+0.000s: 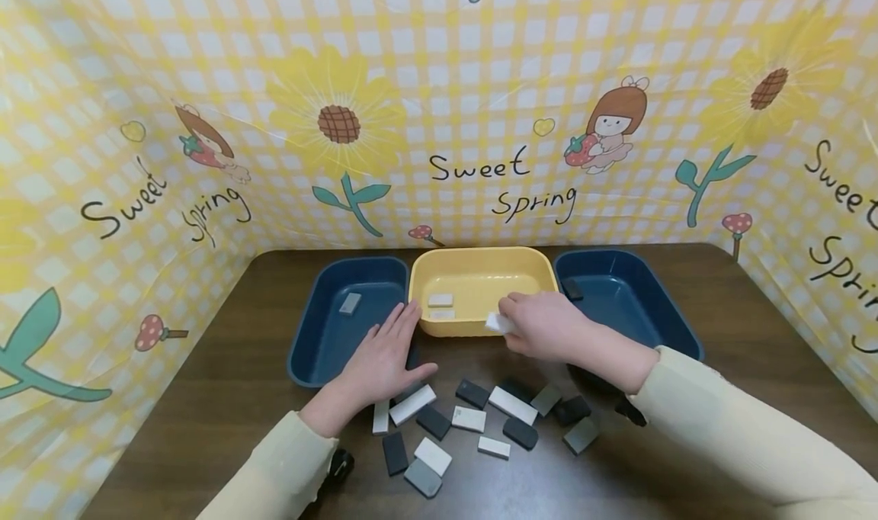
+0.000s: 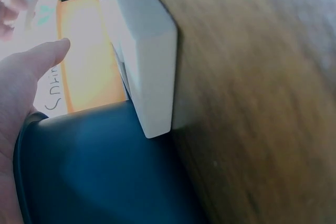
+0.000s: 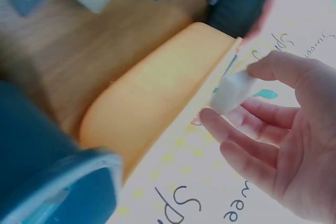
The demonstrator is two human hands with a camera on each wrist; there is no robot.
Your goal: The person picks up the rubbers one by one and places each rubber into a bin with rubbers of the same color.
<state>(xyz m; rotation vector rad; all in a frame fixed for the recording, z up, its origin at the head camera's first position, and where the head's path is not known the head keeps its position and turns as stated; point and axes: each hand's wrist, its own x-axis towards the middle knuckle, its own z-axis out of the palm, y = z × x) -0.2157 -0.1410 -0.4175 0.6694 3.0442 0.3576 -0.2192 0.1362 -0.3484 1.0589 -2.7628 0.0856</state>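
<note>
My right hand (image 1: 549,323) pinches a small white rectangular block (image 3: 233,92) between thumb and fingertips, at the front rim of the yellow tray (image 1: 494,255). Two white blocks (image 1: 440,300) lie inside that tray near its left front corner. With straight fingers and the thumb spread, my left hand (image 1: 384,360) reaches over the right side of the left blue tray (image 1: 296,356), its fingertips right at the yellow tray's left front corner. Nothing is held in it. One grey block (image 1: 350,303) lies in the left blue tray.
A second blue tray (image 1: 658,299) stands on the right, with a dark block (image 1: 571,289) in it. Several white, grey and black blocks (image 1: 469,418) lie scattered on the brown table (image 1: 226,398) in front of the trays. A patterned yellow cloth (image 1: 439,108) hangs behind.
</note>
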